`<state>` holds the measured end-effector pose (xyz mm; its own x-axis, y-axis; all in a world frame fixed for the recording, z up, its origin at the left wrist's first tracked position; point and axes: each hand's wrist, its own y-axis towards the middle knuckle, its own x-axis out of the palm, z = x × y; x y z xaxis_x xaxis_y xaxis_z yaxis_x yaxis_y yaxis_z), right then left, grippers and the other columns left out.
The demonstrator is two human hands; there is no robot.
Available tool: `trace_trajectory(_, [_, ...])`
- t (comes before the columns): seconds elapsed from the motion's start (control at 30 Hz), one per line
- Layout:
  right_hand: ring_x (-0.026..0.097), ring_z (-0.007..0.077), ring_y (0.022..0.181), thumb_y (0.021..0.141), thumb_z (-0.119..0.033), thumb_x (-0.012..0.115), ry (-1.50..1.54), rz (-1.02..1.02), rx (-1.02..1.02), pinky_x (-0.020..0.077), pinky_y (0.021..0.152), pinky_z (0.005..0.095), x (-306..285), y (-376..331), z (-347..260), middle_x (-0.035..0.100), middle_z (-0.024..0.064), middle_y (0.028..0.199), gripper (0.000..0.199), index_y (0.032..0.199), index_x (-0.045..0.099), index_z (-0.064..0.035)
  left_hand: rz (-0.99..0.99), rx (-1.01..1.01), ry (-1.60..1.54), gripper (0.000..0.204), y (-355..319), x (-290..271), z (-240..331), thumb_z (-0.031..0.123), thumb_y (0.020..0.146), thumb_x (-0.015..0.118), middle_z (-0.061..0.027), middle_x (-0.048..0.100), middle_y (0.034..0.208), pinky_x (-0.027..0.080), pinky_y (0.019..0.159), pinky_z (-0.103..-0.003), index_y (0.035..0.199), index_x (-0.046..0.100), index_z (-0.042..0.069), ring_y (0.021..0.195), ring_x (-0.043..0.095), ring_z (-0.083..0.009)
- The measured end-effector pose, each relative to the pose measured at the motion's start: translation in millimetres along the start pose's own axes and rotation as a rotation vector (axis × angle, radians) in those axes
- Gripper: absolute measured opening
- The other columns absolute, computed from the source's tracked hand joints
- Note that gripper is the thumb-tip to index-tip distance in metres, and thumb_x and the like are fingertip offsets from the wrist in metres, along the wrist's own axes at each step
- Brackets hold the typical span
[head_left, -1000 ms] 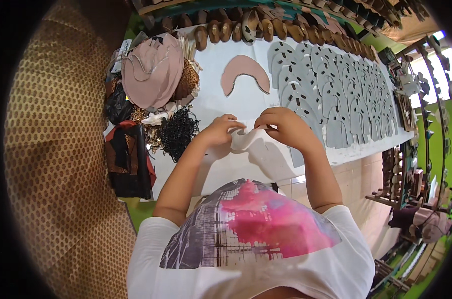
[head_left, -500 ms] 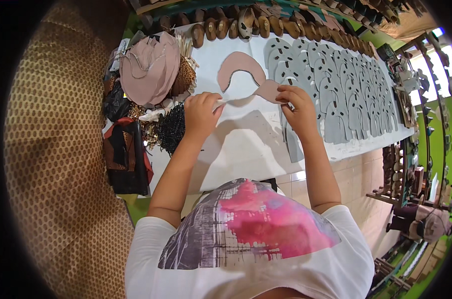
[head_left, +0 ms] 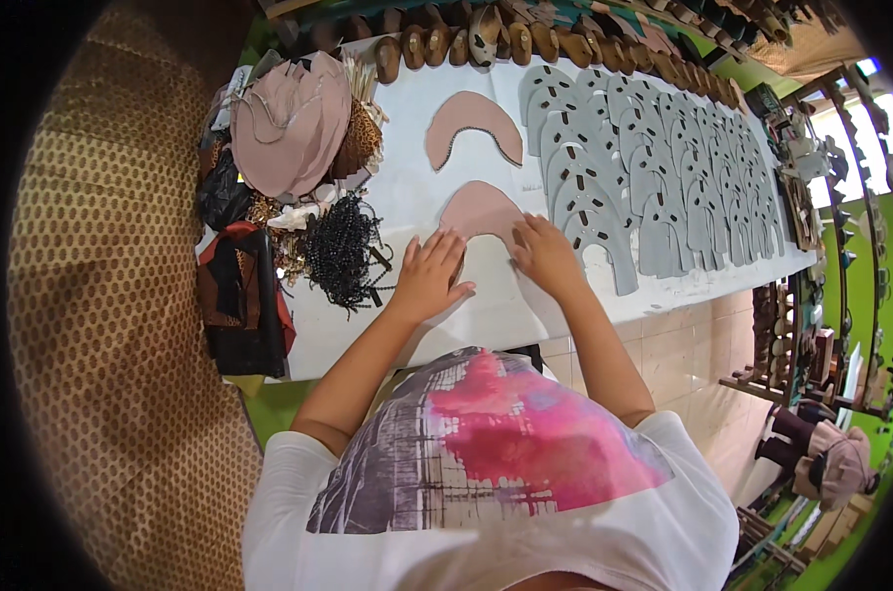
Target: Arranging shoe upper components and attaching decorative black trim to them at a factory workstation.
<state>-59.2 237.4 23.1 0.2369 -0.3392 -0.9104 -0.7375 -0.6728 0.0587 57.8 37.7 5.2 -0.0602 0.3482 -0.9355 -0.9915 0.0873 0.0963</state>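
Flat on the white table lies a pink arch-shaped shoe upper piece (head_left: 481, 204), its opening toward me. My left hand (head_left: 429, 276) rests palm down over its left end, fingers stretched out and apart. At the right end, my right hand (head_left: 547, 258) presses down with extended fingers, and part of that end is hidden under them. Just beyond sits a second pink upper piece (head_left: 472, 110) of the same shape, with a thin dark trim along its inner curve.
Overlapping grey upper pieces (head_left: 614, 177) cover the right half of the white table (head_left: 407, 158). To the left are stacked pink pieces (head_left: 289, 128), black beaded strands (head_left: 343, 256) and a black-edged box (head_left: 244, 305). Wooden shoe lasts (head_left: 545, 41) line the far edge. A person (head_left: 830, 458) is at far right.
The pink piece that both hands held raised and bent now lies flat before the other one. My hands have come down onto its ends, with the left one spread out.
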Motion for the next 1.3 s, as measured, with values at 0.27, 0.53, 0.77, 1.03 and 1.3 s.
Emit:
trace_trajectory(0.27, [0.015,0.0358,0.135,0.086,-0.048,0.045,-0.125,-0.049,-0.004,0.0154,0.106,0.0532,47,-11,-13,0.022,0.0197,0.144,0.072,0.139,0.024,-0.0033,-0.097,-0.042,0.089,0.079,-5,21,5,0.056,0.081,0.047,-0.0103,0.024,0.146,0.007,0.107,-0.054,0.140,0.023,0.008,0.136,0.018,-0.0243])
trace_trajectory(0.53, [0.020,0.0329,0.134,0.089,-0.046,0.041,0.214,-0.260,0.193,0.0153,0.104,0.0571,23,10,-6,0.023,0.0148,0.145,0.067,0.142,0.019,-0.0106,-0.126,-0.044,-0.087,0.084,-8,16,-6,0.055,0.083,0.044,-0.0145,0.022,0.145,0.007,0.108,-0.052,0.140,0.015,0.001,0.136,0.017,-0.0263])
trace_trajectory(0.77, [0.040,0.0288,0.123,0.087,-0.039,0.049,0.009,-0.209,0.220,0.0185,0.102,0.0587,16,22,-37,0.044,0.0113,0.131,0.056,0.135,0.034,-0.0135,-0.009,-0.178,-0.026,0.062,-30,-11,-8,0.044,0.083,0.051,-0.0154,0.031,0.140,0.014,0.107,-0.052,0.131,0.037,0.006,0.132,0.025,-0.0298])
trace_trajectory(1.03, [0.052,0.0292,0.108,0.081,-0.024,0.057,0.157,0.049,-0.045,0.0291,0.099,0.0542,26,43,-78,0.056,0.0093,0.115,0.039,0.117,0.054,-0.0106,0.420,-0.712,0.274,0.018,-29,-65,-68,0.023,0.074,0.066,-0.0067,0.050,0.123,0.016,0.102,-0.058,0.088,0.067,0.012,0.124,0.035,-0.0306])
trace_trajectory(1.3, [0.053,0.0309,0.104,0.080,-0.022,0.058,0.238,0.040,-0.106,0.0362,0.095,0.0447,24,46,-90,0.057,0.0127,0.113,0.037,0.114,0.057,-0.0098,0.403,-0.773,0.153,0.009,-30,-78,-73,0.021,0.072,0.067,-0.0034,0.053,0.121,0.016,0.097,-0.062,0.076,0.067,0.013,0.124,0.034,-0.0286])
